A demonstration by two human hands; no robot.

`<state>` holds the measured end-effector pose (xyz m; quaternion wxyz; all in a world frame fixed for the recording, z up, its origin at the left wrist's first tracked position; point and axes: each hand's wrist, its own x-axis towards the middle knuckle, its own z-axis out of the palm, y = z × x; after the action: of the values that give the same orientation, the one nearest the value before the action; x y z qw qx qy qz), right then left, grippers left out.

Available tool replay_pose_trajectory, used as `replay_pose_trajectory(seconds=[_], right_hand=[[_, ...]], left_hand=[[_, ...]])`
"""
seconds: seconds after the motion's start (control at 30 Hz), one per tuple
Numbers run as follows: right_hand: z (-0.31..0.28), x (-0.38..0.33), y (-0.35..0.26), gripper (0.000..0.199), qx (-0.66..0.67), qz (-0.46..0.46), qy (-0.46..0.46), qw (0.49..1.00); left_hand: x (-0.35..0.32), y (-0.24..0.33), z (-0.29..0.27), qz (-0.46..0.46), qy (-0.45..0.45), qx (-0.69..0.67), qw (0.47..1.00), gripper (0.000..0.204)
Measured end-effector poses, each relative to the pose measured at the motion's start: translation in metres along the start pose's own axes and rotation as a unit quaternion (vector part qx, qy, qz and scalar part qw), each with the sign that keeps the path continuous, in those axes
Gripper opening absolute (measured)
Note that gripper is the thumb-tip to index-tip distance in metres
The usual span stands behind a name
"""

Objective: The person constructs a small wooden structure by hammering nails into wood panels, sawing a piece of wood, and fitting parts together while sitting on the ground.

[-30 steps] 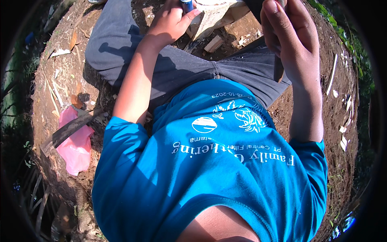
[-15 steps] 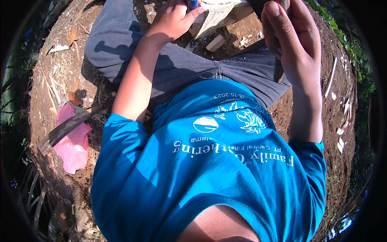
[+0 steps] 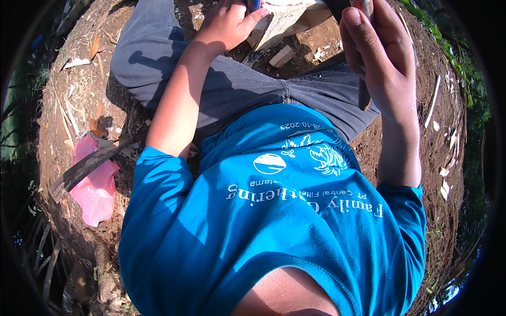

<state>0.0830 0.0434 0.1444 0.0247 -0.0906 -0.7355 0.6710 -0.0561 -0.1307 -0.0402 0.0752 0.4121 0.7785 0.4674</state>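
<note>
At the top of the view my left hand [image 3: 225,26] is closed around an upright blue handle [image 3: 253,5]; the rest of that tool is out of sight. The handle stands at the near left end of a pale, roughly cut wood block [image 3: 282,26], which the top edge crops. Raised at the upper right, my right hand [image 3: 380,50] grips the wooden handle of a hammer [image 3: 364,95], whose butt pokes out below the fingers. Most of its head lies beyond the frame, but a hammer-shaped shadow falls across my left trouser leg [image 3: 150,47].
A small wood offcut [image 3: 282,56] lies on the soil between my legs. On the left, a dark length of wood [image 3: 89,164] rests across a pink plastic bag [image 3: 97,192]. Pale shavings and slivers [image 3: 433,100] litter the ground on the right, with green plants beyond.
My right hand has shifted slightly left and down with the hammer, and more of its upper end shows. The left hand and blue handle stay almost still.
</note>
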Motion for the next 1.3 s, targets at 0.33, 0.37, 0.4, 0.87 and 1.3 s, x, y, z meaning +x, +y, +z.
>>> replay_pose_trajectory(seconds=[0.33,0.37,0.4,0.87,1.3], right_hand=[[-0.009,0.0,0.004,0.038,0.005,-0.005,-0.007,1.0],[-0.01,0.0,0.003,0.038,0.005,-0.013,-0.008,1.0],[-0.01,-0.001,-0.002,0.038,0.004,-0.017,-0.013,1.0],[-0.002,0.0,0.005,0.038,-0.006,0.015,0.015,1.0],[-0.004,0.005,0.037,0.034,-0.043,-0.054,-0.003,0.998]], left_hand=[[0.003,-0.001,0.001,0.035,0.005,0.003,0.999,0.032],[0.004,-0.001,0.0,0.033,0.0,0.004,0.999,0.032],[0.004,-0.001,0.0,0.032,-0.005,0.005,0.999,0.033],[0.004,-0.009,0.004,0.029,-0.001,0.02,0.999,0.041],[0.002,-0.01,0.007,-0.008,-0.028,0.054,0.998,0.049]])
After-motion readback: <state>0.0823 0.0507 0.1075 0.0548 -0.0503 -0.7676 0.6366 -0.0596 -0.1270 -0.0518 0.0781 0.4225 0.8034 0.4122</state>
